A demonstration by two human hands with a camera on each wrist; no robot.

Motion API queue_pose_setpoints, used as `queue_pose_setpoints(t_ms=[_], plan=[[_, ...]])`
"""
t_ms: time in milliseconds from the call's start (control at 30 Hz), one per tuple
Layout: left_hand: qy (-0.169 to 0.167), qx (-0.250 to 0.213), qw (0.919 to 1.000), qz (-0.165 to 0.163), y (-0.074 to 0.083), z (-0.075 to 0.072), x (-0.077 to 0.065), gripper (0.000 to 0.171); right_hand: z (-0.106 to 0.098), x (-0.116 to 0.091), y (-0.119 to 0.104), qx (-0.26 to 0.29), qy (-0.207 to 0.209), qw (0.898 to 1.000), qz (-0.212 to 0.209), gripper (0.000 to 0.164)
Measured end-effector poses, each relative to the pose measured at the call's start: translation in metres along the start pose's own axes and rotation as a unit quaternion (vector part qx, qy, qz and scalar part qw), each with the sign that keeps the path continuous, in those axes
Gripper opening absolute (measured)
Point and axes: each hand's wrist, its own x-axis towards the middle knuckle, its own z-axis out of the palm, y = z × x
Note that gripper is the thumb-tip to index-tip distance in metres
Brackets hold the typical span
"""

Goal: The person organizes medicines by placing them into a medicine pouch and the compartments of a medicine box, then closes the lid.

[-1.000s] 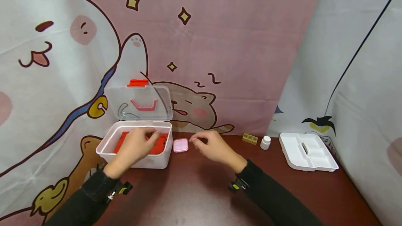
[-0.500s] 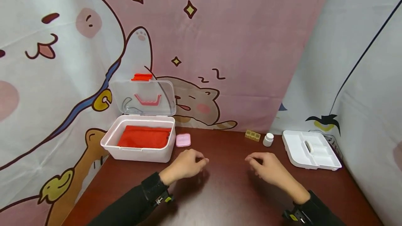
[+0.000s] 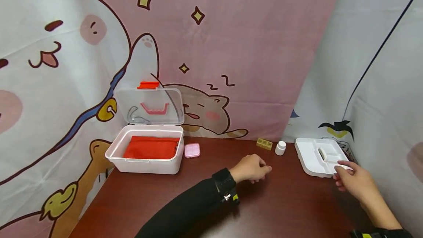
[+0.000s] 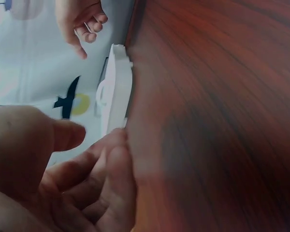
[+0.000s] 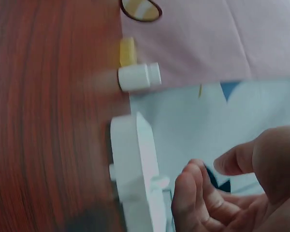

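Note:
A flat white compartmented case [image 3: 314,153] with a raised handle [image 3: 322,155] lies at the table's right back. At its front right corner is my right hand [image 3: 355,181], which overlaps the case in the head view. The right wrist view shows that thumb apart from the loosely bent fingers [image 5: 186,193], with nothing between them. My left hand [image 3: 252,168] hovers over the table left of the case, fingers loosely curled and holding nothing. Behind it stand a small white bottle [image 3: 280,148] and a yellow translucent pill box [image 3: 264,143].
At the back left stands a white storage box [image 3: 145,166] with its clear lid [image 3: 150,105] raised. A folded red cloth pouch [image 3: 152,147] lies inside. Beside the box is a small pink case [image 3: 192,150]. A printed curtain [image 3: 251,65] hangs behind the table.
Both hands have moved right: the left from over the storage box to mid-table, the right from beside the pink case to the white case. The objects have stayed in place.

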Motion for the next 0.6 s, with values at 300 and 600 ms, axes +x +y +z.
queue_pose_setpoints(t_ms=[300, 600], plan=[[0.024, 0.066, 0.9974, -0.016, 0.062, 0.052, 0.047, 0.045, -0.019, 0.017, 0.031, -0.033, -0.015, 0.997, 0.065, 0.075], [0.064, 0.083, 0.9897, -0.097, 0.083, 0.079, 0.065, 0.060, -0.019, 0.027, 0.051, -0.029, -0.024, 0.995, 0.090, 0.071]])
